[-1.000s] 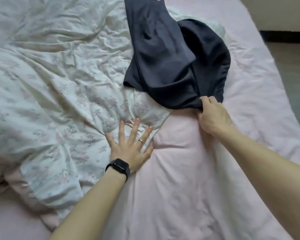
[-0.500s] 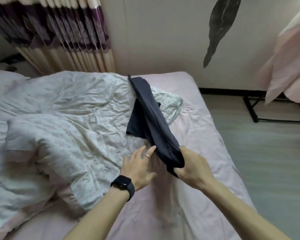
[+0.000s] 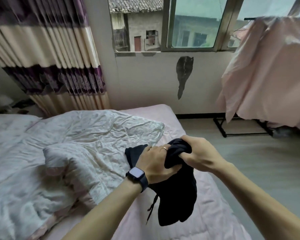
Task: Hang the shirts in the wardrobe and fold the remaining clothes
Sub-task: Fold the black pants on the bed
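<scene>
Black fabric, the dark garment (image 3: 177, 196), hangs in a loose bundle below both hands, lifted clear of the pink sheet (image 3: 206, 222) under them. A thin drawstring (image 3: 151, 207) dangles from its left side. That cord suggests shorts or trousers rather than a shirt, so it likely belongs with the clothes to fold.

The left hand (image 3: 156, 161), with a watch (image 3: 137, 175) at the wrist and a ring (image 3: 165, 148), is clenched round the bunched top edge. The right hand (image 3: 199, 155) grasps the same wad from the other side, close against the left. Holding it high by one gathered end lets the weight pull the rest down, probably so a waistband or edge can be found and the piece shaken out flat.

Left of that hand lies a rumpled floral duvet (image 3: 76, 144), which leaves the bare sheet beneath the hands as the likely folding spot. Beyond the right hand a pink cloth (image 3: 267, 75) is draped over a black rack (image 3: 246, 134). Farther off, past both hands, are the striped curtain (image 3: 50, 49) and the window (image 3: 189, 23).
</scene>
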A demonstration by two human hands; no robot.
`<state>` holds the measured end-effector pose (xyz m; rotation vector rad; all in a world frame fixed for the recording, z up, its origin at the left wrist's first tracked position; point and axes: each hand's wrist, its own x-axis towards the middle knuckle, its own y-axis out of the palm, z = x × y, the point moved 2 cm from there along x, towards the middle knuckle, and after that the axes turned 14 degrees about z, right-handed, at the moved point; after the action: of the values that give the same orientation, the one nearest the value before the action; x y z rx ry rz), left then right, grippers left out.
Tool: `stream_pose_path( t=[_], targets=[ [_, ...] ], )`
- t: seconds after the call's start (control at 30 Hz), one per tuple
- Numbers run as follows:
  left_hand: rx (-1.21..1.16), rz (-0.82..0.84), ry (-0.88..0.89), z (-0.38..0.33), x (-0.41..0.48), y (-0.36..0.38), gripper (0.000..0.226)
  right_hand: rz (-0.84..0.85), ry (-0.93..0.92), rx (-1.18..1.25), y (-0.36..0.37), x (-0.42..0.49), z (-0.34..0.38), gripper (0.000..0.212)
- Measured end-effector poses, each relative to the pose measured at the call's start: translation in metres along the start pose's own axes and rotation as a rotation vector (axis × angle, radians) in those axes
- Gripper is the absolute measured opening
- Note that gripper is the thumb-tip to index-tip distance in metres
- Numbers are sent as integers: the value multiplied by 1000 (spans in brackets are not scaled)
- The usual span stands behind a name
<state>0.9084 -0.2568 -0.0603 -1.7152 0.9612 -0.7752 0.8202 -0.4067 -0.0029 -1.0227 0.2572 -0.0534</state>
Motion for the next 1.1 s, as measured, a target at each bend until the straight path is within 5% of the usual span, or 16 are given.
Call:
stream_pose_path(
  t=[0.17, 0.43, 0.7, 0.83, 0.97, 1.1],
  targets=[
    [133, 29, -123, -18, -7, -45, 43, -115, 84, -286, -23, -27, 1, 43],
    [483, 14, -337, -43, 17, -105, 61, -224, 117, -272, -80, -39, -11, 44],
    [684, -81, -337, -59, 43, -159, 65, -260, 130, -343, -172, -35, 1, 45],
    [607, -127, -254, -76, 54, -197, 73, -307, 135, -356, -197, -32, 9, 37],
    [607, -126, -267, -94, 63, -210, 36, -327, 80, -352, -206, -26, 22, 34],
    [366, -37, -339, -93, 64, -219, 38, -359, 96, -450, -209, -23, 14, 31]
  ],
)
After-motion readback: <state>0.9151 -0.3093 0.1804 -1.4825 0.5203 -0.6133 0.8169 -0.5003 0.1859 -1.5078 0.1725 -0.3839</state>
